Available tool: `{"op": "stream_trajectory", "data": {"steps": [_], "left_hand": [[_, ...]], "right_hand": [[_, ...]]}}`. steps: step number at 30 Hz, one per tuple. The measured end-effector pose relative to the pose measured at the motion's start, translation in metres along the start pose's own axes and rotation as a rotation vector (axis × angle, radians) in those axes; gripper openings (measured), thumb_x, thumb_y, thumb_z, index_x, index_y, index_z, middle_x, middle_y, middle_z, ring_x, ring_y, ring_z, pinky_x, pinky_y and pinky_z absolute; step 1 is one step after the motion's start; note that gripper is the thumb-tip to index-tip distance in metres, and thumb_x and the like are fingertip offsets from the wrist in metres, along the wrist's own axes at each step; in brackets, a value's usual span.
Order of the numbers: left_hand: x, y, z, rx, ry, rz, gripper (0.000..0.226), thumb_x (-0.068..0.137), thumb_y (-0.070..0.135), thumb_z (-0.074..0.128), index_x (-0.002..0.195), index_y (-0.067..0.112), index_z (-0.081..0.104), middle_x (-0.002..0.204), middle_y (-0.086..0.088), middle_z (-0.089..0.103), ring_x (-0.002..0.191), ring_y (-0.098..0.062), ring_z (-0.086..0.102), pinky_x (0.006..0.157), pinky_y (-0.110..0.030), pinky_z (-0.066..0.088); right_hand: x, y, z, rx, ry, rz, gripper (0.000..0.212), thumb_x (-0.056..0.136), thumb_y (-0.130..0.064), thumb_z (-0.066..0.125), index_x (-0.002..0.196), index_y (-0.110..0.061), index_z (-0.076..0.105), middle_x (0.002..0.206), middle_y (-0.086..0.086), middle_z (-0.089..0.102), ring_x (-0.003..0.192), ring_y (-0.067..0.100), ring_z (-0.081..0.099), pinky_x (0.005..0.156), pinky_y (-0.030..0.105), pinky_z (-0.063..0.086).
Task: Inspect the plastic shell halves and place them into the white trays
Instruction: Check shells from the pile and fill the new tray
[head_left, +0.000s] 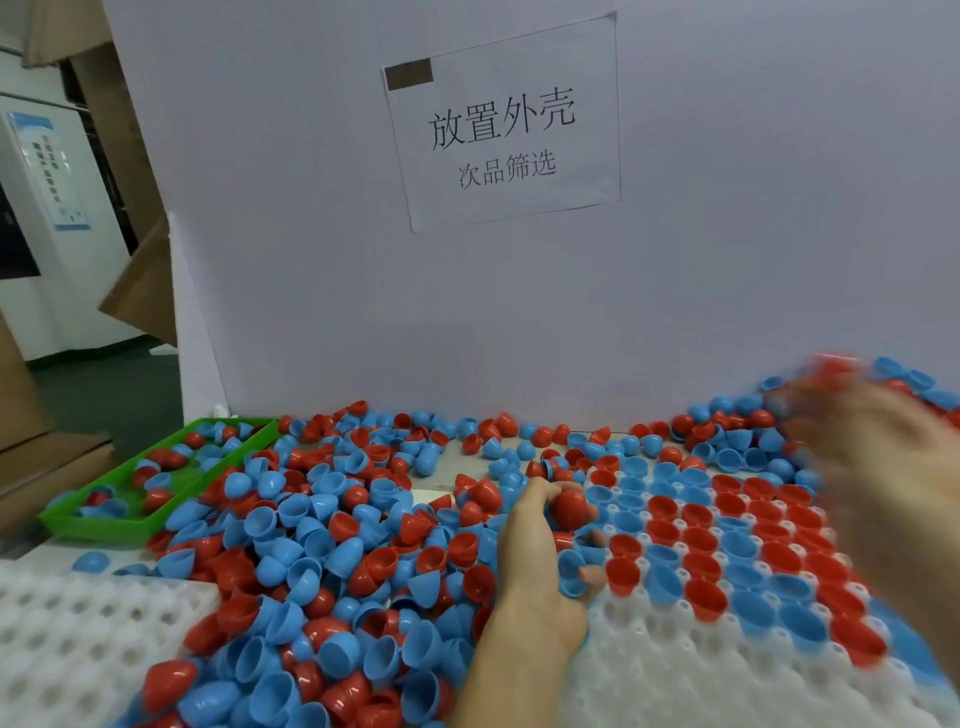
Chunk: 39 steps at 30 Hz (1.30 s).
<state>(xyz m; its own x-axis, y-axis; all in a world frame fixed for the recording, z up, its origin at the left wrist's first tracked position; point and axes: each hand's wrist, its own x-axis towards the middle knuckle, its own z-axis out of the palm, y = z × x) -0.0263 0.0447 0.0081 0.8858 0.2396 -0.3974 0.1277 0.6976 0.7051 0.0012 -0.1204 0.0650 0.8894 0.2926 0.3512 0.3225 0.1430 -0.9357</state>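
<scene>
A big heap of loose red and blue plastic shell halves (332, 561) covers the table's middle and left. A white tray (675, 670) with round pockets lies at the right; many pockets hold red or blue halves, open side up. My left hand (540, 566) rests at the tray's left edge, gripping a red shell half (571, 509) in its fingertips, with a blue half (571, 571) near the thumb. My right hand (872, 447) is blurred above the tray's far right side; a red half (834, 366) shows at its fingers.
A green bin (124, 525) at the left holds several shell halves. Another white tray (78, 639) lies at the lower left. A white board (727, 260) with a paper sign stands behind the table. Cardboard boxes are at the far left.
</scene>
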Motion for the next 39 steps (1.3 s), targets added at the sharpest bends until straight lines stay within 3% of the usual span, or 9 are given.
{"op": "stream_trajectory", "data": {"steps": [4, 7, 11, 15, 20, 27, 30, 33, 39], "left_hand": [[-0.001, -0.003, -0.001, 0.034, 0.0, -0.035, 0.025, 0.09, 0.026, 0.063, 0.106, 0.008, 0.068, 0.082, -0.009, 0.064, 0.063, -0.016, 0.058, 0.036, -0.016, 0.037], [0.001, -0.001, -0.002, 0.054, 0.033, -0.018, 0.019, 0.087, 0.024, 0.064, 0.097, 0.008, 0.07, 0.074, -0.008, 0.067, 0.057, -0.016, 0.06, 0.036, -0.017, 0.036], [0.001, -0.004, 0.0, 0.072, 0.008, -0.01, 0.014, 0.086, 0.021, 0.065, 0.091, 0.008, 0.067, 0.069, -0.007, 0.066, 0.047, -0.014, 0.058, 0.035, -0.017, 0.034], [-0.001, -0.003, 0.002, 0.101, -0.084, -0.038, 0.027, 0.088, 0.025, 0.065, 0.104, 0.004, 0.07, 0.082, -0.008, 0.07, 0.056, -0.015, 0.063, 0.035, -0.017, 0.038], [0.001, -0.005, 0.002, 0.153, -0.088, -0.01, 0.04, 0.091, 0.051, 0.063, 0.113, 0.02, 0.073, 0.112, -0.011, 0.076, 0.106, -0.028, 0.07, 0.044, -0.023, 0.048], [-0.004, -0.006, 0.006, 0.177, -0.247, -0.006, 0.061, 0.079, 0.064, 0.066, 0.112, 0.014, 0.076, 0.118, -0.017, 0.073, 0.094, -0.027, 0.066, 0.044, -0.021, 0.041], [0.0, -0.005, 0.006, 0.165, -0.244, 0.031, 0.05, 0.081, 0.052, 0.072, 0.116, 0.015, 0.073, 0.121, -0.019, 0.071, 0.105, -0.037, 0.068, 0.056, -0.028, 0.047], [0.002, -0.006, 0.005, 0.18, -0.219, 0.081, 0.046, 0.084, 0.039, 0.077, 0.123, 0.018, 0.067, 0.125, -0.018, 0.068, 0.11, -0.038, 0.066, 0.042, -0.023, 0.047], [0.006, -0.01, 0.003, 0.247, -0.144, 0.209, 0.02, 0.088, 0.024, 0.076, 0.107, 0.019, 0.073, 0.112, -0.012, 0.072, 0.101, -0.029, 0.066, 0.038, -0.021, 0.044]], "right_hand": [[-0.007, 0.012, 0.035, -0.432, -0.296, 0.01, 0.081, 0.068, -0.069, 0.055, 0.143, -0.055, 0.028, 0.119, -0.033, 0.061, 0.105, -0.006, 0.064, 0.084, 0.015, 0.054], [-0.005, 0.026, 0.025, -0.56, -0.11, -0.006, 0.048, 0.085, -0.051, 0.058, 0.132, -0.046, 0.05, 0.112, -0.026, 0.064, 0.099, -0.007, 0.063, 0.076, 0.01, 0.052], [-0.002, 0.037, 0.007, -0.681, -0.08, 0.013, 0.026, 0.094, -0.036, 0.06, 0.12, -0.039, 0.063, 0.103, -0.026, 0.064, 0.091, -0.006, 0.064, 0.067, 0.007, 0.049], [-0.004, 0.046, 0.018, -0.64, -0.167, 0.028, 0.021, 0.093, -0.036, 0.063, 0.113, -0.041, 0.068, 0.101, -0.02, 0.069, 0.086, -0.007, 0.066, 0.074, 0.015, 0.056], [-0.006, 0.052, 0.028, -0.586, -0.139, 0.0, 0.025, 0.086, -0.035, 0.072, 0.105, -0.05, 0.065, 0.1, -0.015, 0.065, 0.082, 0.001, 0.065, 0.073, 0.02, 0.057], [-0.003, 0.062, 0.033, -0.494, 0.054, -0.058, 0.018, 0.095, -0.023, 0.063, 0.095, -0.037, 0.073, 0.088, -0.015, 0.073, 0.079, 0.007, 0.07, 0.067, 0.021, 0.059], [-0.002, 0.06, 0.03, -0.273, 0.125, 0.002, 0.02, 0.099, -0.024, 0.055, 0.093, -0.037, 0.069, 0.082, -0.022, 0.072, 0.078, -0.003, 0.068, 0.058, 0.009, 0.051], [-0.001, 0.06, 0.029, -0.13, 0.13, 0.095, 0.017, 0.1, -0.027, 0.052, 0.099, -0.034, 0.068, 0.084, -0.017, 0.075, 0.079, 0.001, 0.071, 0.057, 0.012, 0.053], [-0.004, 0.062, 0.031, -0.162, 0.048, 0.101, 0.014, 0.095, -0.026, 0.062, 0.1, -0.032, 0.073, 0.092, -0.012, 0.076, 0.085, 0.007, 0.073, 0.068, 0.023, 0.06]]}}
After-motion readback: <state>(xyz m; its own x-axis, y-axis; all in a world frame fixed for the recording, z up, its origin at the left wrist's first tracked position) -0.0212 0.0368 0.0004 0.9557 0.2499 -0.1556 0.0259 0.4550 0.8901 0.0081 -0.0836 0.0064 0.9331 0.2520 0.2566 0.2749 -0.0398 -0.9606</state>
